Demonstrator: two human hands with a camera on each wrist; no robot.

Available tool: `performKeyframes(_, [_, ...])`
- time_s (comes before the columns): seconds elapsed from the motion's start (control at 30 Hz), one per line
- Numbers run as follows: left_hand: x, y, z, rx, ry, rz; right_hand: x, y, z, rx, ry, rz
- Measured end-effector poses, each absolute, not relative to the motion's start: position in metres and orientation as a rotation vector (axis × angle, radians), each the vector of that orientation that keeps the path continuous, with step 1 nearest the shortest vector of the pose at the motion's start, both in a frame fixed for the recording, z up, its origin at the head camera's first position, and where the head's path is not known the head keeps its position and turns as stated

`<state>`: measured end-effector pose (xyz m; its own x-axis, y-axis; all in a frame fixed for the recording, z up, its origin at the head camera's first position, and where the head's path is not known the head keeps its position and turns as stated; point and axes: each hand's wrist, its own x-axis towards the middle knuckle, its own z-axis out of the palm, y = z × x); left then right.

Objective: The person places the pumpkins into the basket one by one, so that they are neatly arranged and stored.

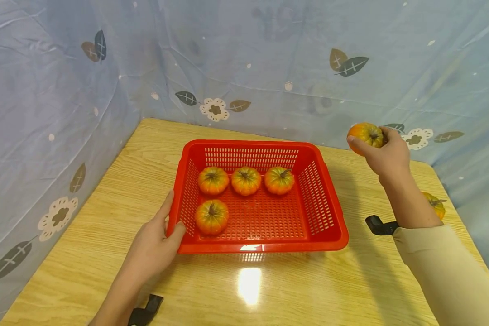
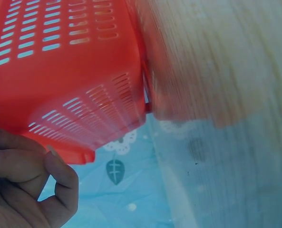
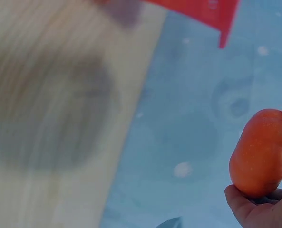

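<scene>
A red plastic basket [image 1: 261, 246] with slotted walls stands on the wooden table. Inside it, three small orange pumpkins line the back, the middle one [image 1: 246, 181] among them, and another pumpkin [image 1: 212, 217] sits at the front left. My left hand [image 1: 156, 240] grips the basket's left rim, thumb over the top; the left wrist view shows curled fingers [image 2: 60, 185] under that rim. To the right of the basket, my right hand [image 1: 391, 151] holds a pumpkin [image 1: 366, 136] up above the table, between thumb and fingers. The right wrist view shows the pumpkin's smooth orange underside [image 3: 262, 152].
One more pumpkin [image 1: 435, 206] lies at the table's right side, partly behind my right forearm. Black wrist mounts [image 1: 381, 225] show at both wrists. A blue patterned cloth [image 1: 269, 59] hangs behind and beside the wooden table [image 1: 146, 149].
</scene>
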<state>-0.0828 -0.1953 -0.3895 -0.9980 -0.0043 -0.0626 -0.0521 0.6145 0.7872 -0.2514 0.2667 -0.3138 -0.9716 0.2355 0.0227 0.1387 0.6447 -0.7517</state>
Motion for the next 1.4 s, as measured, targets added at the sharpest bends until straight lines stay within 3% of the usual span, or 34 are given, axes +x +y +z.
performKeyframes(0.63, [-0.084,-0.197,-0.395,-0.039,2.766,1.392,-0.262,0.172,-0.268,0.146,-2.812,1.231])
performKeyframes(1.0, [-0.084,-0.197,-0.397,-0.039,2.750,1.416,-0.265,0.132,-0.277,0.608,-2.910,1.152])
performKeyframes(1.4, [-0.084,-0.197,-0.398,-0.031,2.760,1.389,-0.261,0.103,-0.302,1.316,-2.993,0.977])
